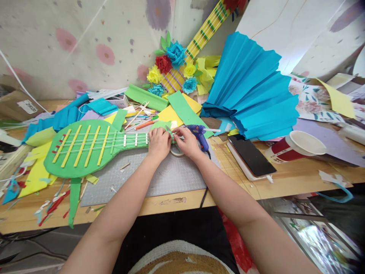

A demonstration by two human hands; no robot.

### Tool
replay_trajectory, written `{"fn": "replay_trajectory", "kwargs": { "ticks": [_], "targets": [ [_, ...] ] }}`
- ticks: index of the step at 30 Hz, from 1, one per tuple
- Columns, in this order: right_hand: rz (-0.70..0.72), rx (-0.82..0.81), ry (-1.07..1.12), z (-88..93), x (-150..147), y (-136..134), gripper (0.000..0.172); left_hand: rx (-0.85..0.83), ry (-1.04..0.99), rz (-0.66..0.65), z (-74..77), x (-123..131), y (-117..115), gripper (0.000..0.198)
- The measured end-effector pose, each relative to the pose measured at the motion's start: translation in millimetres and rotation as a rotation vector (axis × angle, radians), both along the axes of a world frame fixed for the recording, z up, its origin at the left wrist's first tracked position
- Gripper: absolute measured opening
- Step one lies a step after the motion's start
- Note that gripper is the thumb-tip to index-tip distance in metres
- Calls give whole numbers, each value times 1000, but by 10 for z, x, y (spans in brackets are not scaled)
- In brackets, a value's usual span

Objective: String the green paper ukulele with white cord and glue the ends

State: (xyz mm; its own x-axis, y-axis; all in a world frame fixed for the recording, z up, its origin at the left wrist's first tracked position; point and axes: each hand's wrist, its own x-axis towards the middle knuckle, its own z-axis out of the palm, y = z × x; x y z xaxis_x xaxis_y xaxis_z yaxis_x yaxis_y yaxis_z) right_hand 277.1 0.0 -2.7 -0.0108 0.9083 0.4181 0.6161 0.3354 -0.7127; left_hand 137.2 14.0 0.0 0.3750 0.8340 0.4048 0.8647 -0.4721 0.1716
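Note:
A green paper-covered guitar (82, 148) lies on the bench, its neck pointing right toward my hands. Yellow strips cross its body, white strips cross the neck, and thin white strings run lengthwise. My left hand (159, 144) is closed over the far end of the neck, fingers bent down onto it. Right beside it, my right hand (186, 141) has thumb and fingers pinched together at the neck's tip; what lies between them is too small to make out. Below the fingers shows part of a pale ring (177, 153). A blue glue gun (199, 137) lies just behind my right hand.
A grey cutting mat (171, 177) lies under the neck. To the right are a black phone (251, 155), a paper cup (296, 146) and blue crepe paper (253, 87). Behind stands a yellow guitar with paper flowers (176, 55). Paper scraps (40, 167) crowd the left.

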Motion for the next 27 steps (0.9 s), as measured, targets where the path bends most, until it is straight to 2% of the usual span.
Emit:
{"fn": "replay_trajectory", "kwargs": {
  "ticks": [13, 20, 23, 27],
  "targets": [
    [30, 61, -3, -35, 22, 14, 18, 25, 1, 14, -20, 11, 11, 13],
    [-56, 152, -118, -31, 68, 36, 21, 23, 71, 25, 48, 33, -18, 19],
    [-14, 184, -175, -5, 65, 40, 22, 46, 90, 24, 59, 45, -26, 22],
    [58, 146, -139, -7, 66, 43, 25, 69, 103, 33, 32, 47, -13, 20]
  ]
}}
